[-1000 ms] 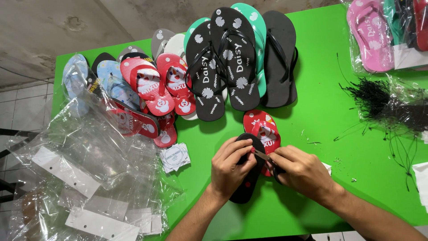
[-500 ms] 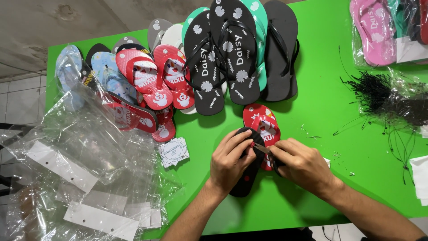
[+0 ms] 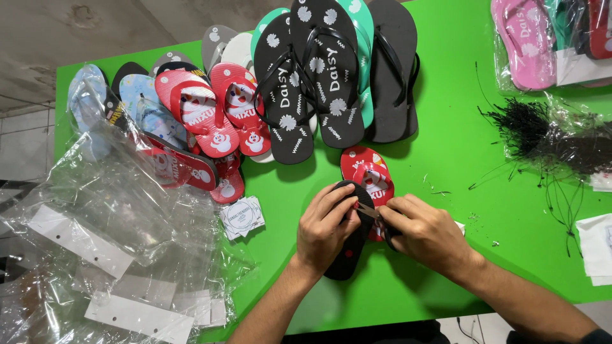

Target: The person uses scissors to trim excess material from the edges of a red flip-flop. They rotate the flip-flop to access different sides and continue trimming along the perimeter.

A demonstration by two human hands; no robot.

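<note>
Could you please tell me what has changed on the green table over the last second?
Very little. Both hands, left and right, keep working on the small pair of flip-flops, still holding it. The flip-flop piles, plastic bags and black ties lie as before.

Flip-flop pile (image 3: 306, 95) behind hands, plastic bags (image 3: 108, 236) left, ties (image 3: 542, 134) right

Little has shifted on the green table (image 3: 446, 146). The left hand (image 3: 325, 229) has slid a bit further over the black sole of the small flip-flop (image 3: 347, 255), its fingers now spread across the upper end. The right hand (image 3: 427, 232) has drawn in closer, its fingertips meeting the left's at the strap of the red flip-flop (image 3: 366, 169).
</note>
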